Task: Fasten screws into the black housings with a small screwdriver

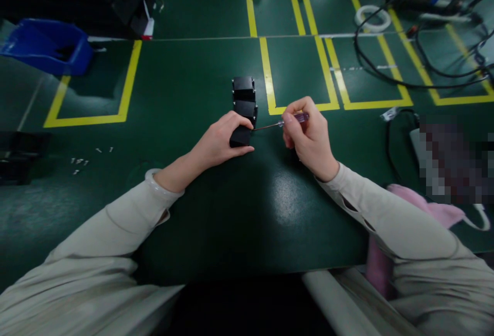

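L hand [224, 140] clamps the nearest black block [241, 136] of a short row on the green table [193, 84], mid-table; R hand [309, 138] pinches a purple-handled screwdriver [281, 123], tip at the block's side. Risk, imo: tip skids off and jabs the L fingers, or the block shifts under push. Blue bin [46, 48] far left w/ something dark inside, can't tell what.
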{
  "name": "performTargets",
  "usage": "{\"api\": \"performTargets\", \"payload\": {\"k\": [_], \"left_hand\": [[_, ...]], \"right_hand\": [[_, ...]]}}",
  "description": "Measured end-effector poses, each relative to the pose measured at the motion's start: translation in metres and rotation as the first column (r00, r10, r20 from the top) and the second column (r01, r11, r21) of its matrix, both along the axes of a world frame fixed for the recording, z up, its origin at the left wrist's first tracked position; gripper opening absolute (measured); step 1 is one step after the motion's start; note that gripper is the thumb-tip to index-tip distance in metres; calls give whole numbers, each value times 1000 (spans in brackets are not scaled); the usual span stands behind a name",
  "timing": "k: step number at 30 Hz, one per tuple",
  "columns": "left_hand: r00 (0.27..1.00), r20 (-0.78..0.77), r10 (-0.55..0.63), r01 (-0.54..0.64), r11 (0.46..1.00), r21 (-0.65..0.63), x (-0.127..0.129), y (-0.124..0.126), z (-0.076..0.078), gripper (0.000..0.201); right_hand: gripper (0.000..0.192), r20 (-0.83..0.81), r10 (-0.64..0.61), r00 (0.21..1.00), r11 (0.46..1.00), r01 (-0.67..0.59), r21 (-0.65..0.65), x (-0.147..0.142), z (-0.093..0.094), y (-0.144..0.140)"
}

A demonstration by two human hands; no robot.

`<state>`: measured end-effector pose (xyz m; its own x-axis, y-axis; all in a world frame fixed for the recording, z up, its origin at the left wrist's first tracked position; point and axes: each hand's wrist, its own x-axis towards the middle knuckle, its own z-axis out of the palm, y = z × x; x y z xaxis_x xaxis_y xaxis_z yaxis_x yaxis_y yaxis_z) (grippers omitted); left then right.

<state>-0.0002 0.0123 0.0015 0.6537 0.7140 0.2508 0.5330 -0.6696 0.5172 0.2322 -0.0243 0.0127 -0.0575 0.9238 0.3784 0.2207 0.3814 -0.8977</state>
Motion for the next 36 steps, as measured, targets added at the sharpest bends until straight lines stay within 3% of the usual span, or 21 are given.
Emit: {"api": "performTargets", "payload": {"k": [36], "left_hand": [[1000,8,-8,8,1000,3,0,0,-1,39]], "right_hand": [[25,-50,-10,999,1000,10,-1,0,-2,1]]}}
